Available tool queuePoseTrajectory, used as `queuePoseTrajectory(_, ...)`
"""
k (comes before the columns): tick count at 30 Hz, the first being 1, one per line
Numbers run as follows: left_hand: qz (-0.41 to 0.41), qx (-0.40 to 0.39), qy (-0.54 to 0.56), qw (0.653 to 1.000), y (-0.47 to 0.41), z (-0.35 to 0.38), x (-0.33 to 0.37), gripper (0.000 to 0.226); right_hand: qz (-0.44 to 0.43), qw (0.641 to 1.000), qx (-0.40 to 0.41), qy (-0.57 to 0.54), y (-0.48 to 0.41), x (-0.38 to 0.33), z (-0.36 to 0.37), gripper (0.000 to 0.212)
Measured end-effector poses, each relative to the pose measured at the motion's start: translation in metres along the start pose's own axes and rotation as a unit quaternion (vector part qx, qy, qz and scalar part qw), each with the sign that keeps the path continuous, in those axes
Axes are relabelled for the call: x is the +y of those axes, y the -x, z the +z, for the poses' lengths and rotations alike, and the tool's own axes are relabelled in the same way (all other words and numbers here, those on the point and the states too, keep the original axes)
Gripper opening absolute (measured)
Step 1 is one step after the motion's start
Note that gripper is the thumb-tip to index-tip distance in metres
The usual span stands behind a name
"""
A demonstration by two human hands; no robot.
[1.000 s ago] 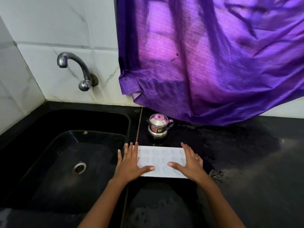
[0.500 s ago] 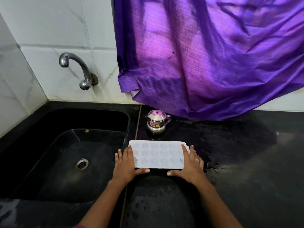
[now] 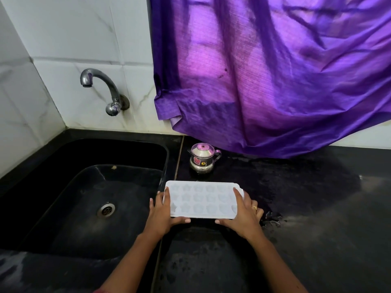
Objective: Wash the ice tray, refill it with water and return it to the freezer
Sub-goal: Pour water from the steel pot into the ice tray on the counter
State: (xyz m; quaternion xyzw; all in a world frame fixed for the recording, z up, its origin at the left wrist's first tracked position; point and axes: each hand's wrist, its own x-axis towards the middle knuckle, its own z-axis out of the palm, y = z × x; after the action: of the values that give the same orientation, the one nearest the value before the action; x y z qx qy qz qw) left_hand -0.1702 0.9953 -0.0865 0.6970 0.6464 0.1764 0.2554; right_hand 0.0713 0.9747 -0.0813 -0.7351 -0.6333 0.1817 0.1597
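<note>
A white ice tray (image 3: 203, 200) with star and heart shaped pockets lies on the black counter just right of the sink. My left hand (image 3: 161, 212) holds its left end, thumb along the near edge and fingers up the side. My right hand (image 3: 243, 212), with a ring on one finger, holds the right end the same way. The pockets face up; I cannot tell whether they hold water.
A black sink (image 3: 53, 187) with a metal drain (image 3: 106, 210) lies to the left under a wall tap (image 3: 99, 85). A small steel pot (image 3: 202, 158) stands behind the tray. A purple curtain (image 3: 275, 70) hangs over the wet counter (image 3: 317, 208).
Both hands have closed in on the tray's ends, from flat beside it to gripping it. The tray now sits a little farther from me and nearer the steel pot.
</note>
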Motion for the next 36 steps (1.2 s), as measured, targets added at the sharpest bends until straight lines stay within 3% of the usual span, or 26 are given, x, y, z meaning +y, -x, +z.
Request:
queuePoseTrajectory(17, -0.025, 0.082, 0.074, 0.994, 0.043, -0.014, -0.012, 0.125, -0.041, 0.999, -0.029, 0.002, 0.018, -0.024, -0.009, 0.124)
queuePoseTrajectory(36, -0.151, 0.199, 0.106, 0.962, 0.230, -0.014, -0.042, 0.122, -0.175, 0.977, -0.118, 0.016, 0.126, -0.067, 0.012, 0.123)
